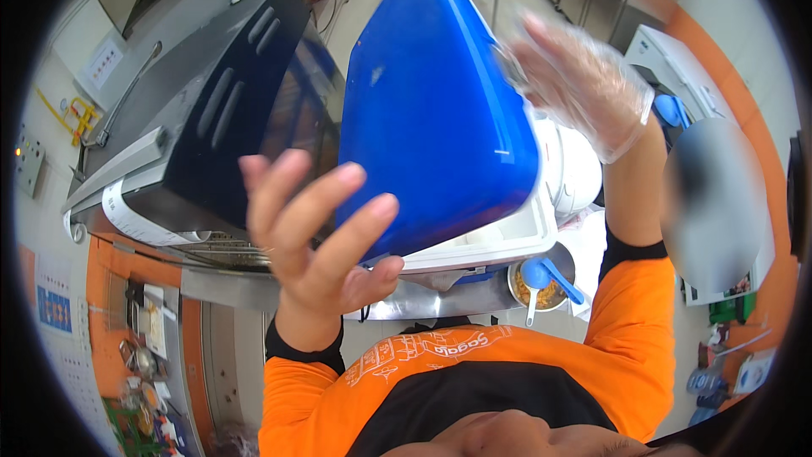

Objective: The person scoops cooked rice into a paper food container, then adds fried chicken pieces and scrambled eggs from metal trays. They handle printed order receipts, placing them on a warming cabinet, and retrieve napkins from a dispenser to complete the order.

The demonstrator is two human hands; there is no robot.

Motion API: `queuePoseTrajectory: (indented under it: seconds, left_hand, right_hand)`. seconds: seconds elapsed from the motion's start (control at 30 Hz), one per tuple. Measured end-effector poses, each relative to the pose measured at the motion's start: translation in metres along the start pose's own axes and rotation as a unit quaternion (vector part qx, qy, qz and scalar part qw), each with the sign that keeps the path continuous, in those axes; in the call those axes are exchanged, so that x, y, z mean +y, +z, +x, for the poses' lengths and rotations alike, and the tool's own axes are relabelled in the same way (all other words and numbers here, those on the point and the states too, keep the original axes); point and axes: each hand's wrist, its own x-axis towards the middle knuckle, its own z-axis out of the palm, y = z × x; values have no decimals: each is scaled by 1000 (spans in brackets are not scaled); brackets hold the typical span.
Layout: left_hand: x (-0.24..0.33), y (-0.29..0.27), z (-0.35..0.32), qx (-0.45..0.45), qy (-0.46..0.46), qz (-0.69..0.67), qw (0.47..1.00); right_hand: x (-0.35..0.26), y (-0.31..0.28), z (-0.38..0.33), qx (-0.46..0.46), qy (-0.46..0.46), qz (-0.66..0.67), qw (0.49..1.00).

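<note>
A large blue plastic bin (431, 110) stands tilted in front of me, smooth outer side toward me and its narrow end up. My left hand (317, 245), bare, is at its lower left with the fingers spread; whether they touch it I cannot tell. At the bin's right edge is my right hand (584, 85) in a clear plastic glove, fingers stretched out and smeared by motion. Under the bin shows the rim of a white plastic tub (499, 245). The bin hides most of the tub's contents.
On the left is a dark oven (211, 118) with a steel top. White round containers (578, 169) stand behind the bin. Near my body, a steel counter (414, 300) holds a bowl of yellowish food (551, 298) with a blue scoop (534, 272) and a white spoon (531, 309).
</note>
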Motion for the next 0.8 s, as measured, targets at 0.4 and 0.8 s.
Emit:
queuePoseTrajectory:
  seconds: [0.4, 0.8]
  left_hand:
    - [-3, -29, 4, -19, -202, 313, 928]
    - [15, -52, -4, -79, -196, 466, 859]
  right_hand:
    - [114, 83, 119, -659, 96, -484, 567]
    - [430, 123, 27, -776, 202, -420, 425]
